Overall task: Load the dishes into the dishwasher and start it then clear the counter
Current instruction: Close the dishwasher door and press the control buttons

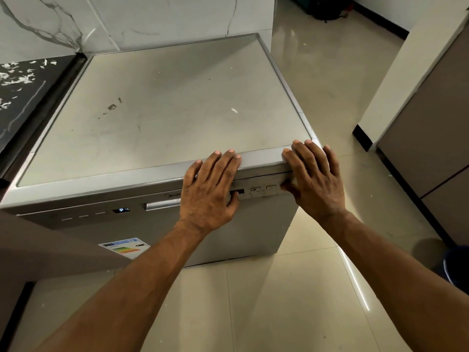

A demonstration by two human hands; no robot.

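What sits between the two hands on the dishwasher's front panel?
In the head view, two small buttons on the control strip lie between left hand and right hand.

Both bare forearms reach forward and up from the lower edge of the view, roughly parallel, the left entering from lower left, the right from lower right. Left hand (210, 189): palm down, back of hand toward the camera, four fingers straight and slightly spread, tips pointing away; thumb tucked low on the inner side, partly hidden. Right hand (316, 179): same palm-down posture, fingers extended and fanned a little, thumb angled inward toward the left hand. Wrists nearly straight. The hands sit side by side, near each other, not touching. Neither hand curls round anything.
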